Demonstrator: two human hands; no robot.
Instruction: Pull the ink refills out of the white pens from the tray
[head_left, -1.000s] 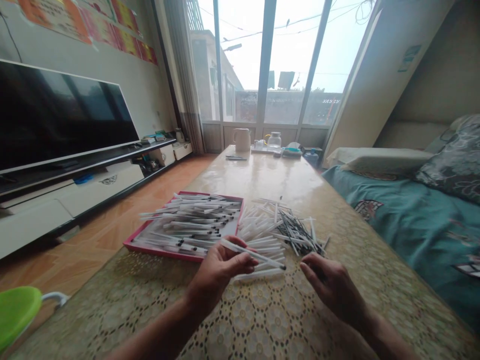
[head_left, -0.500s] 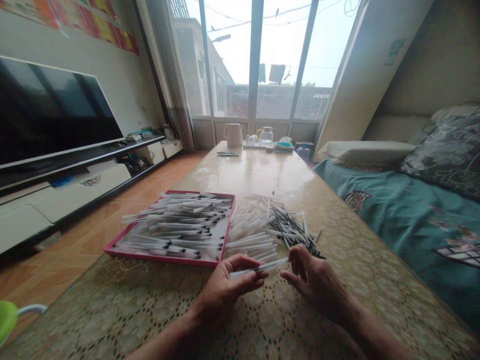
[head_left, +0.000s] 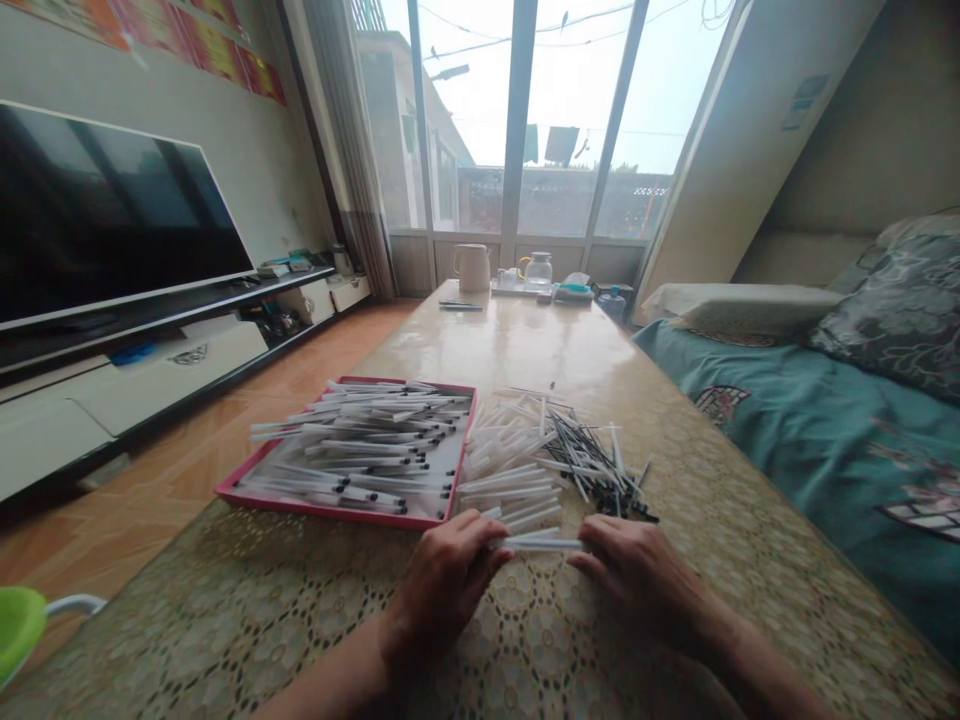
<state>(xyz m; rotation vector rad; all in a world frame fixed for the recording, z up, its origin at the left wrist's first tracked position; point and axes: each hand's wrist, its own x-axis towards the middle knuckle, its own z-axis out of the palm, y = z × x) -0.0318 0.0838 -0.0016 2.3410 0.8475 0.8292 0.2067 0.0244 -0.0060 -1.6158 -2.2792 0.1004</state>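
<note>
My left hand [head_left: 448,572] is closed in a pinch around one end of a slim white plastic tube [head_left: 546,545]. At the tube's other end are the closed fingertips of my right hand [head_left: 639,562], which hide that end. The tube lies nearly level, low over the table. Just beyond my hands is a heap of loose white tubes [head_left: 510,485]. To its right, thin black sticks [head_left: 581,450] lie in a tangle, with dark tips toward my right hand. A pink-rimmed tray [head_left: 330,513] on the left holds many white tubes with black ends.
The long table [head_left: 517,640] has a patterned cover. At its far end stand a beige kettle [head_left: 472,270], a glass jug [head_left: 538,270] and a tissue pack [head_left: 576,288]. A sofa with a teal cover [head_left: 757,430] runs along the right; a television cabinet [head_left: 187,360] along the left.
My left hand has turned over, knuckles now up, and the tube has gone from slanted to nearly level. My right fingers have come down to the tube's end. The view has shifted slightly.
</note>
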